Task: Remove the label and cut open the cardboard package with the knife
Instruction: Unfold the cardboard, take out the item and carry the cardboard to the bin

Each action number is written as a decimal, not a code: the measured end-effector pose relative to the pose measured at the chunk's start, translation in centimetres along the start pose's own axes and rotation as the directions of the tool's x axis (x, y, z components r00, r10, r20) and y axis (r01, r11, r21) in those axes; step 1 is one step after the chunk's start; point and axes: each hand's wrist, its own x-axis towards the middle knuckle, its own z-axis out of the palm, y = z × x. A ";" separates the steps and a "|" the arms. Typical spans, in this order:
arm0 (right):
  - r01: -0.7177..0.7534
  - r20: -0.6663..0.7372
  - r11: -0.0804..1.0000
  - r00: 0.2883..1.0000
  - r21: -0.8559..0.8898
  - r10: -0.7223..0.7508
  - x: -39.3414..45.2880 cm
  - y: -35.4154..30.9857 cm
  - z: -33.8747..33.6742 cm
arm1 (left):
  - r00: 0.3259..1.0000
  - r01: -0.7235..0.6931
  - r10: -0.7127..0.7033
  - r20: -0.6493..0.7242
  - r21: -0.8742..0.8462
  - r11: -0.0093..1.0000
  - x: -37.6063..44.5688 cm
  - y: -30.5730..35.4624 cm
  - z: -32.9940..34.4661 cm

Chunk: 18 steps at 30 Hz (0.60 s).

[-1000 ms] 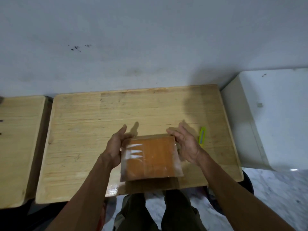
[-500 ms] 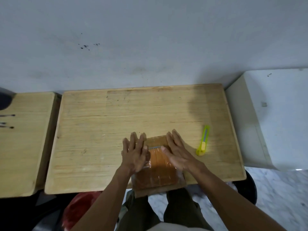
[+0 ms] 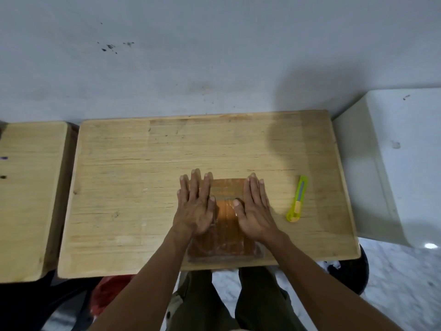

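Observation:
A flat brown cardboard package (image 3: 226, 225), covered in glossy clear tape, lies on the wooden table (image 3: 143, 177) near its front edge. My left hand (image 3: 196, 206) rests flat on the package's left part, fingers spread. My right hand (image 3: 254, 209) lies flat on its right part, fingers spread too. Neither hand grips anything. A yellow-green utility knife (image 3: 297, 199) lies on the table to the right of my right hand, apart from it. I cannot make out a label; my hands hide much of the package's top.
A second wooden table (image 3: 28, 192) stands at the left with a narrow gap between. A white cabinet (image 3: 386, 163) stands at the right. A grey wall runs behind. My legs and a marble floor (image 3: 393, 283) show below the table's front edge.
The package, held tilted up by its sides a second ago, now lies flat on the table. Both hands have moved from its edges onto its top and spread flat.

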 end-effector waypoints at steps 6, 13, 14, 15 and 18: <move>-0.022 -0.124 0.985 0.992 -0.174 0.000 1.2 -1.2 0.1 | 0.993 0.044 -0.038 -0.110 0.049 0.998 0.1 1.6 -1.0; -0.090 -0.201 0.979 0.978 -0.182 0.053 0.1 -1.7 2.4 | 0.989 0.021 -0.016 -0.145 0.034 0.999 -1.8 1.0 1.2; -0.098 -0.205 0.978 0.977 -0.181 0.060 0.1 -1.7 2.6 | 0.989 0.011 -0.003 -0.151 0.052 0.999 -1.9 0.8 1.3; -0.104 -0.207 0.979 0.976 -0.178 0.066 0.2 -1.7 2.7 | 0.986 0.012 -0.001 -0.164 0.065 0.998 -1.9 0.8 1.4; -0.109 -0.206 0.979 0.976 -0.174 0.072 0.5 -1.4 3.2 | 0.977 0.047 -0.031 -0.210 0.072 0.996 -1.6 1.0 2.0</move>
